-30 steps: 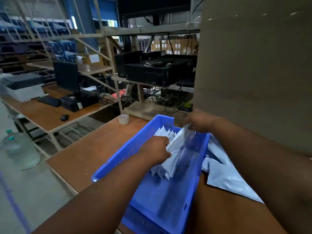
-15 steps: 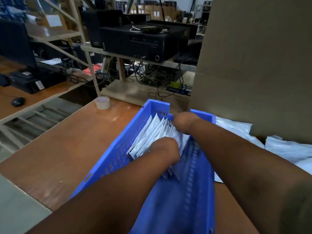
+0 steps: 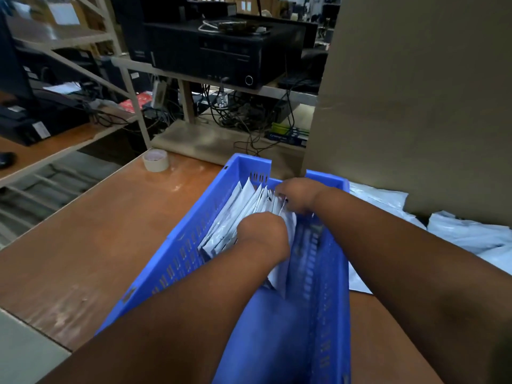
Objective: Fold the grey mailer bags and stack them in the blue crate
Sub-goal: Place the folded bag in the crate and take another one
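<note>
A blue crate [image 3: 177, 261] stands on the brown table, its long side running away from me. Several folded grey mailer bags [image 3: 243, 212] stand on edge in a row at its far end. My left hand [image 3: 263, 234] is down inside the crate, pressed against the near side of the row with its fingers hidden. My right hand [image 3: 297, 198] is at the top of the row near the far right corner, fingers pinched on the upper edge of a folded bag. The near half of the crate floor is bare.
Loose unfolded grey mailer bags [image 3: 471, 239] lie on the table right of the crate, below a tall cardboard box [image 3: 415, 106]. A tape roll [image 3: 155, 160] sits at the table's far edge. Beyond are shelves with black computer cases [image 3: 227, 51] and cables.
Both hands have gone deeper into the crate's far end with a folded bag, which now stands against the row. The view has tilted down and closer.
</note>
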Motion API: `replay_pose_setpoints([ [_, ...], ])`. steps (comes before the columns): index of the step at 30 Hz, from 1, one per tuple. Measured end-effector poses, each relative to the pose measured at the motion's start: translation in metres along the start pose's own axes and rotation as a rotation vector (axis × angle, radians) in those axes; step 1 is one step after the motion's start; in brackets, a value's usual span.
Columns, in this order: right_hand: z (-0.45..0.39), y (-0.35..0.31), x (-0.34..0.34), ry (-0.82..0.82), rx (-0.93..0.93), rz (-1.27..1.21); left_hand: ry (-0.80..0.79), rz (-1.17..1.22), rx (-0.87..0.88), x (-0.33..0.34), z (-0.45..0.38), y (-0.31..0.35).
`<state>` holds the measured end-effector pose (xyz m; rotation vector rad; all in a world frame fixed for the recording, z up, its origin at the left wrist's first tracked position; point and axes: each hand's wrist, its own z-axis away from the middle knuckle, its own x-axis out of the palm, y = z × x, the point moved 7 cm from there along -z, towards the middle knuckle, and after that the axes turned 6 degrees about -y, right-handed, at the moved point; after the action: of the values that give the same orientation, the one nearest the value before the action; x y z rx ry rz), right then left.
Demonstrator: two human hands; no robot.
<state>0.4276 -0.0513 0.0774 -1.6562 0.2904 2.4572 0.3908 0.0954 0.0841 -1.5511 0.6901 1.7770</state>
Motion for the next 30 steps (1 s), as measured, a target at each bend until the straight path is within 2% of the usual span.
replay_pose_setpoints([
  [3, 0.027, 0.011, -0.018, 0.099, 0.02, -0.093, 0.064, -0.015, -0.007, -0.015, 0.004, 0.004],
  [8, 0.102, 0.032, -0.034, 0.252, 0.048, -0.062, 0.161, 0.051, 0.063, -0.035, 0.014, 0.036],
  [16, 0.237, 0.119, -0.01, 0.377, 0.188, -0.132, 0.341, 0.009, 0.24, -0.104, 0.045, 0.144],
  [21, 0.308, 0.179, 0.051, 0.383, 0.331, -0.145, 0.297, -0.006, 0.353, -0.098, 0.053, 0.235],
  [24, 0.324, 0.197, 0.115, 0.264, 0.378, -0.209, 0.209, -0.044, 0.417, -0.066, 0.047, 0.278],
  [28, 0.314, 0.204, 0.197, 0.115, 0.391, -0.316, 0.019, -0.1, 0.381, -0.001, 0.031, 0.301],
  [30, 0.304, 0.2, 0.223, 0.085, 0.377, -0.295, -0.074, -0.148, 0.329, 0.03, 0.024, 0.299],
])
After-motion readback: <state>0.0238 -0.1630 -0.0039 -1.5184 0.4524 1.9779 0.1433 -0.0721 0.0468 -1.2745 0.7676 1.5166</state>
